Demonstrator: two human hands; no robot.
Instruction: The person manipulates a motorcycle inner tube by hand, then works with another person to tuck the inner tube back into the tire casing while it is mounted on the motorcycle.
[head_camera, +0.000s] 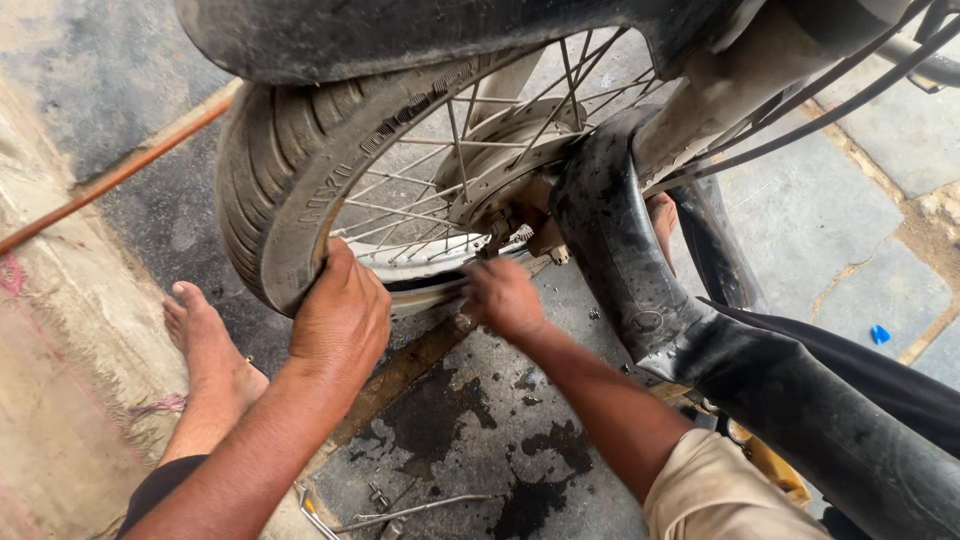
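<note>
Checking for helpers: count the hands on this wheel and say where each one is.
2. The left hand grips the tyre at its lower edge. The right hand is at the rim, below the hub. Others may be hidden behind the wheel.

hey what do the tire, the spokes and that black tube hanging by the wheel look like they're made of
Tire: black rubber, matte and dusty, with moulded tread grooves. Spokes: thin metal rods, likely steel, with a dull silvery shine. Black tube: soft rubber by its look, since it drapes and folds limply, with a grimy, faintly glossy surface.
</note>
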